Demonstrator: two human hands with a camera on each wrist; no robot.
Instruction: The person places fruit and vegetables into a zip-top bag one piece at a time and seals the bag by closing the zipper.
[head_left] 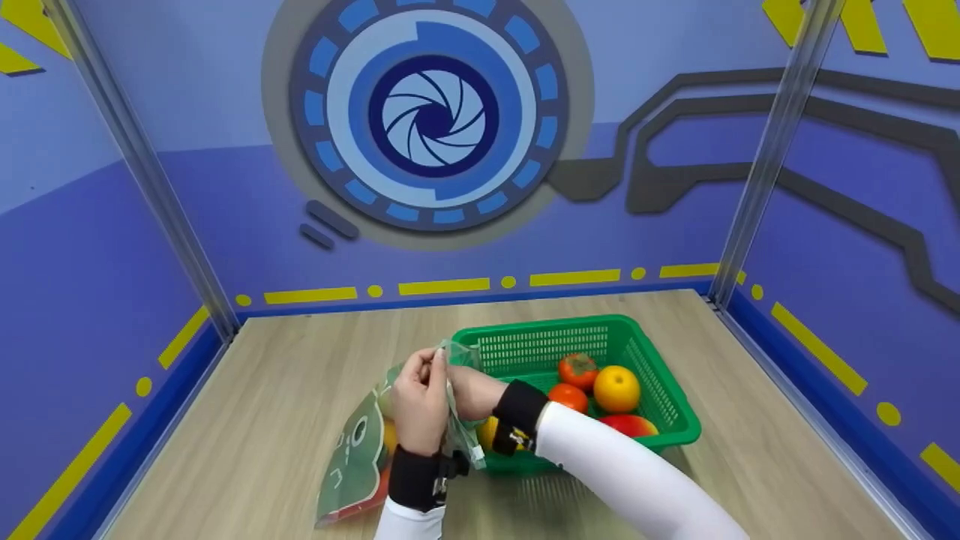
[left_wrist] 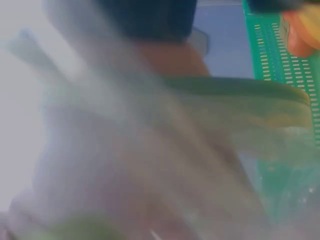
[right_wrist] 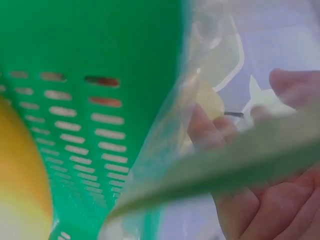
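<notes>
A plastic bag with a dark green printed front leans on the table, with fruit showing inside it. At its top edge my left hand pinches the clear film between thumb and finger. Close beside it, at the bag's mouth, is my right hand; its fingers are hidden behind the left hand and film, so I cannot tell whether they hold anything. Through the film in the right wrist view shows a pale yellow pear with a dark stem. Blurred film and the bag's green edge cover much of the left wrist view.
A green basket stands right of the bag, under my right forearm. In it lie a persimmon, an orange, a red-orange fruit, a red and yellow fruit and a yellow fruit. Blue panels wall the table.
</notes>
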